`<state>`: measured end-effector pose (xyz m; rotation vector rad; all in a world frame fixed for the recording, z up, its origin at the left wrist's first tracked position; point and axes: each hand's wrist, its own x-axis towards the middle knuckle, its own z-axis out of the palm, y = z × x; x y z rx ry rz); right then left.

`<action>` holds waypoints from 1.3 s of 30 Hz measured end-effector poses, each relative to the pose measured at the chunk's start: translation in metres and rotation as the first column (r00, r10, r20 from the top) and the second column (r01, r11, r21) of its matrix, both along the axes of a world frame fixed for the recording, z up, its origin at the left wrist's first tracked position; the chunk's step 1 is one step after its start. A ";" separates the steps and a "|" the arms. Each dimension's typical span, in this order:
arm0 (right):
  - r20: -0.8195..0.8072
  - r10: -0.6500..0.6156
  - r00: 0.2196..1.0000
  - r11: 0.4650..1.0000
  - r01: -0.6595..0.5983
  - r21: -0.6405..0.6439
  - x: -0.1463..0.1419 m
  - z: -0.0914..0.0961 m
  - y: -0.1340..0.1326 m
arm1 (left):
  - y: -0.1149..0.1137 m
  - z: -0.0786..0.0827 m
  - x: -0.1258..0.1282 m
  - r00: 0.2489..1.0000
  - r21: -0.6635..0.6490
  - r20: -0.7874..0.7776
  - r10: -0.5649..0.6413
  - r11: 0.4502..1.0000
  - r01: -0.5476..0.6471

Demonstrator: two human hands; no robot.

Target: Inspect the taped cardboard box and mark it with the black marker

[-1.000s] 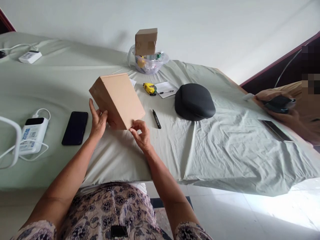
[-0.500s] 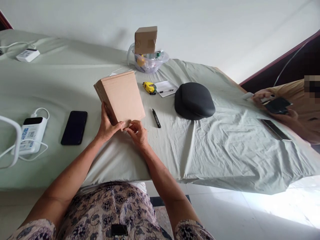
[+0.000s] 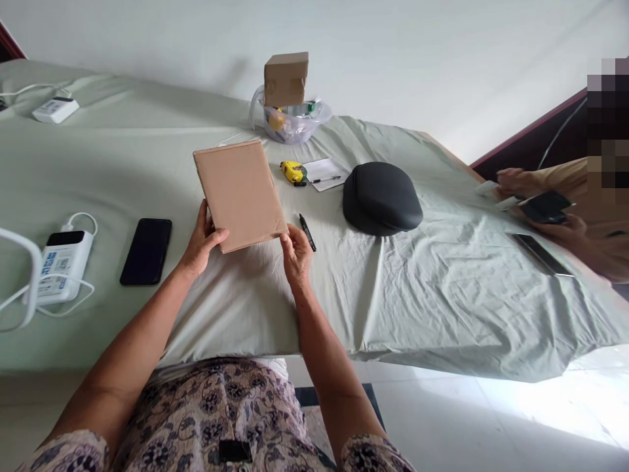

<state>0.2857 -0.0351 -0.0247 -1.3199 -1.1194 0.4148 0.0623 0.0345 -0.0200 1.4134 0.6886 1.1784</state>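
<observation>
A: From the left, what is there?

B: The left hand (image 3: 197, 250) is half curled, thumb over the near left edge of the cardboard box (image 3: 240, 196), which is in the middle, above the cloth (image 3: 334, 301). The right hand (image 3: 297, 257) pinches its near right corner – beside the marker (image 3: 308, 234).

A: How does it handle?

B: Probably light and stiff, not slippery – opposite edges are the best hold; panels may dent.

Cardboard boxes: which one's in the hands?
The nearer box, gripped near its lower corners by the left hand and right hand; the farther box rises above the clear basin, untouched.
</observation>
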 end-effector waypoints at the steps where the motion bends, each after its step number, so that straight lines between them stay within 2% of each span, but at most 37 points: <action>1: 0.022 -0.010 1.000 1.000 0.009 0.017 0.000 0.001 -0.001 | -0.001 0.001 0.001 1.000 -0.001 0.000 0.012 1.000 -0.012; 6: -0.017 0.070 0.997 0.997 -0.069 0.020 -0.003 0.001 0.000 | -0.003 0.003 0.008 0.999 -0.007 0.028 0.030 1.000 -0.029; 11: -0.070 0.071 0.995 0.997 -0.073 -0.014 -0.009 -0.004 0.000 | 0.002 -0.009 0.007 0.999 -0.016 0.048 0.020 1.000 -0.020; 14: -0.071 0.071 0.995 0.997 -0.072 -0.022 -0.010 -0.006 0.001 | 0.001 -0.012 0.004 0.998 0.003 0.011 0.060 0.998 -0.060; 19: -0.070 0.089 0.994 0.995 -0.091 -0.035 -0.008 -0.010 0.005 | -0.006 -0.004 0.003 0.995 0.054 -0.100 0.015 0.998 -0.009; 23: -0.087 0.148 0.985 0.986 -0.154 -0.063 -0.006 -0.015 0.007 | -0.005 -0.002 0.002 0.988 0.092 -0.125 0.086 0.993 -0.075; 28: -0.010 0.186 0.983 0.978 -0.186 -0.096 -0.007 -0.021 0.007 | 0.003 -0.011 -0.004 0.969 0.187 -0.095 0.228 0.960 -0.207; 34: 0.128 0.228 0.965 0.956 -0.196 -0.220 -0.006 -0.030 0.011 | 0.011 -0.018 -0.005 0.954 0.187 -0.004 0.298 0.938 -0.292; 39: 0.110 0.253 0.961 0.934 -0.212 -0.289 -0.007 -0.029 0.008 | 0.013 -0.020 -0.002 0.950 0.163 0.042 0.309 0.936 -0.311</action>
